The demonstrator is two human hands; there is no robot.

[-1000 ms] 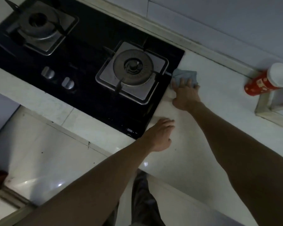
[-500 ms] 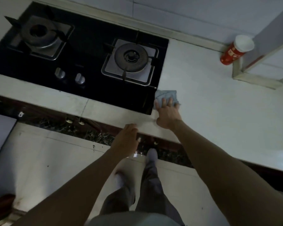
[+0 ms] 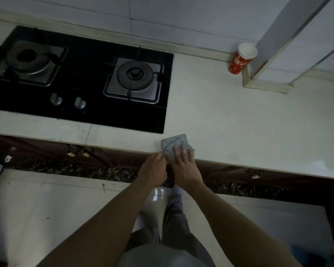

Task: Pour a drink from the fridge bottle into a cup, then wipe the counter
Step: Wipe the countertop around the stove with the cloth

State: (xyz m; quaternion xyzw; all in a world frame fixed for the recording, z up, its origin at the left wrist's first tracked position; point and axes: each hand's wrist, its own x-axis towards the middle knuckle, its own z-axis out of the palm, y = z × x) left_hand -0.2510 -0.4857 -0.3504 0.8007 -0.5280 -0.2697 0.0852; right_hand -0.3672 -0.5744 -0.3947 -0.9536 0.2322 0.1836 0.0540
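Head view: the wiping step is in hand. The right hand (image 3: 183,166) is pressing the cloth (image 3: 175,142) flat, fingers straight and apart, at the front edge of the surface (image 3: 239,122) near the stove (image 3: 85,74). The left hand (image 3: 154,170) is meeting the cloth's corner; whether its fingers are gripping cannot be told. The cup (image 3: 241,58) is standing by the back wall, well apart. Next, by my judgement: sweeping the cloth rightward.

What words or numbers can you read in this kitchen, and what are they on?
On the cup: white print on its red side, too blurred to read.
On the hob: no marks clear enough to read.
Nothing else here shows any writing.
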